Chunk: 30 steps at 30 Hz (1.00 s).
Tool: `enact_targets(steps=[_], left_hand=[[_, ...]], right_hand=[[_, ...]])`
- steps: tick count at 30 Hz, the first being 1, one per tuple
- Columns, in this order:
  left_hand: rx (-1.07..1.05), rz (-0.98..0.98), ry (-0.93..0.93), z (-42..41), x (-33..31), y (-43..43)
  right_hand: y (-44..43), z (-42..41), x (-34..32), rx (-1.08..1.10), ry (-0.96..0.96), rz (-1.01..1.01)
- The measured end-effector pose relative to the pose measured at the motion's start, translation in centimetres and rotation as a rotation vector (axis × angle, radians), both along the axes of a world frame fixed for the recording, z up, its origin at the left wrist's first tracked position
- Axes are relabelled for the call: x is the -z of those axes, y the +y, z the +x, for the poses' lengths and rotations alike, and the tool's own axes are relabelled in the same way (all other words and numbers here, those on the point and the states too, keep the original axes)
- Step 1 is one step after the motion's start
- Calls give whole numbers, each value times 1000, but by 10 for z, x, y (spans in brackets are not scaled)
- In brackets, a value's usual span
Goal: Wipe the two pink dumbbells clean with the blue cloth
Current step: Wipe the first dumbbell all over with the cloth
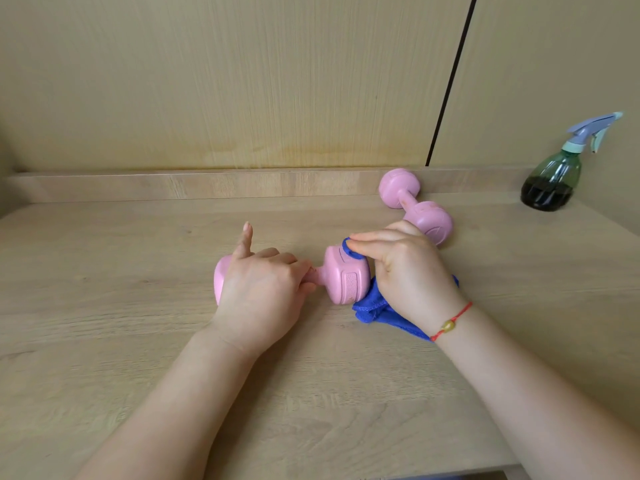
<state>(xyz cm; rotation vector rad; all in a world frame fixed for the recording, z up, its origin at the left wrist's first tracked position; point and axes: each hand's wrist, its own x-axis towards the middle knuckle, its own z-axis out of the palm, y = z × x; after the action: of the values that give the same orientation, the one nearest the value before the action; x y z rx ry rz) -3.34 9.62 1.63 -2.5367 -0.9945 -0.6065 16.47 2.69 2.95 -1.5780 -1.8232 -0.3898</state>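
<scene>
A pink dumbbell [344, 277] lies across the middle of the wooden table [104, 271]. My left hand [259, 289] grips its handle and covers most of the left head, with the index finger pointing up. My right hand [405, 271] holds the blue cloth [372, 308] against the right head, fingers over the top of it; most of the cloth hangs under the palm. A second pink dumbbell [414, 204] lies on the table behind my right hand, angled toward the back ledge.
A green spray bottle [554, 178] with a pale blue trigger stands at the far right by the wall. A low wooden ledge [207, 185] runs along the back of the table, below wood wall panels. The table's front edge is near the bottom right.
</scene>
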Motion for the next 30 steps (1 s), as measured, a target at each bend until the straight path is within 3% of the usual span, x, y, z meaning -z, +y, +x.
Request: enact_targets(steps=[4, 13, 17, 22, 30], left_hand=[[1, -12, 7, 0, -1, -1], [11, -1, -38, 1, -1, -1], [-13, -3, -35, 2, -3, 1], [-39, -5, -41, 3, -2, 2], [-71, -15, -77, 3, 1, 1]], right_hand=[[16, -18, -3, 60, -6, -8], [-10, -14, 0, -246, 1, -9], [-10, -4, 0, -86, 107, -15], [11, -12, -10, 41, 123, -224], [-13, -22, 0, -216, 2, 0]])
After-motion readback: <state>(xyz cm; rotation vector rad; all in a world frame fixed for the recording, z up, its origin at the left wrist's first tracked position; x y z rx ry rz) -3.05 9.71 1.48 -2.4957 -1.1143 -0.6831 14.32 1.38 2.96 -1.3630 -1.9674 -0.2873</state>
